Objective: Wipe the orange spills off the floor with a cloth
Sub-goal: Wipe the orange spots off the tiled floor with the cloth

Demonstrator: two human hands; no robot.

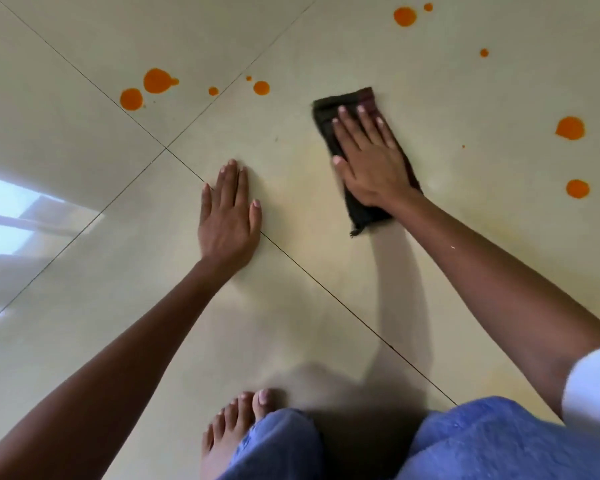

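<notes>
Blue trouser legs (pixel 482 441) and a bare foot (pixel 236 420) are seen lowest in the view, with a white sleeve (pixel 593 386) at the right edge. On the pale tiled floor (pixel 84 341) the left hand (pixel 227 216) is laid flat, fingers straight and close together, across a grout line. The right hand (pixel 368 161) is pressed flat, fingers slightly spread, on a dark folded cloth (pixel 333 102), much of which is covered by it. Beyond both hands, orange spills (pixel 156 80) are scattered left of the cloth, well to its right and at the top. A window reflection (pixel 14 216) is cast at the left.
</notes>
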